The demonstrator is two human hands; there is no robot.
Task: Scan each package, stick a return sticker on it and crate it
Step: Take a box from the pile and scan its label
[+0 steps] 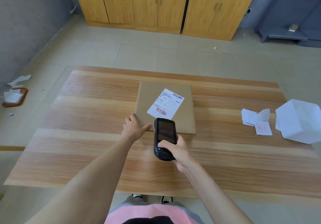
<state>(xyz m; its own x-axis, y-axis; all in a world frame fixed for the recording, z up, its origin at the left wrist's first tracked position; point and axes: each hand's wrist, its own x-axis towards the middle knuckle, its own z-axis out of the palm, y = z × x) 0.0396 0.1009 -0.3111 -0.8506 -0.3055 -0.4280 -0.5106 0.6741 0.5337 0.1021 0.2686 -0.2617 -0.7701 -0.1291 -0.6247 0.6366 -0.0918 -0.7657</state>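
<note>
A flat brown cardboard package [182, 119] lies in the middle of the wooden table [86, 119]. A white shipping label [165, 103] sits on its top, and a red scan line falls on the lower barcode. My right hand [175, 150] grips a black handheld scanner [164, 136] held just above the package's near edge, pointing at the label. My left hand [133, 128] rests flat with fingers spread against the package's near left corner. A pile of white return stickers [256, 121] with red print lies at the right of the table.
A white plastic bag [300, 121] sits at the table's right edge. Paper scraps and a brown tray [15, 97] lie on the tiled floor at the left. Wooden cabinets [156, 4] stand along the far wall, a grey shelf unit [286, 30] at the right.
</note>
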